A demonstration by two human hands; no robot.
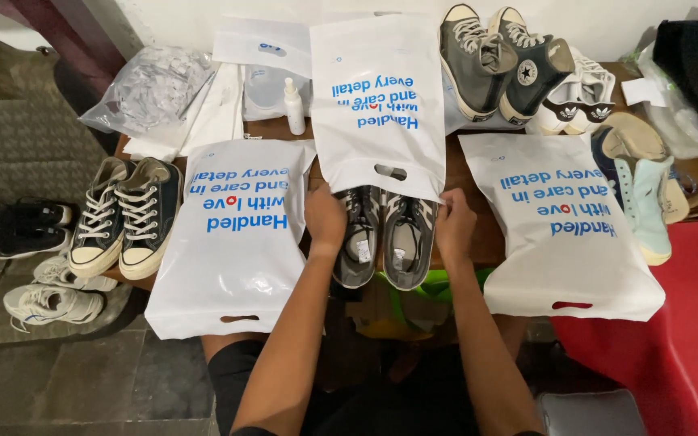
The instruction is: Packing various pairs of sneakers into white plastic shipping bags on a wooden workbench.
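A pair of grey sneakers (383,238) lies side by side on the wooden table (478,230), toes tucked into the mouth of a white plastic bag with blue print (377,105). My left hand (325,216) grips the left shoe and the bag's lower edge. My right hand (452,220) pinches the bag's lower right corner beside the right shoe. The heels stick out toward me.
Two filled white bags lie left (232,242) and right (563,230). Dark low-top sneakers (127,214) sit at the table's left end, grey high-tops (498,60) at the back, pale shoes (644,190) at right. A spray bottle (294,106) stands behind; more shoes (50,299) on the floor.
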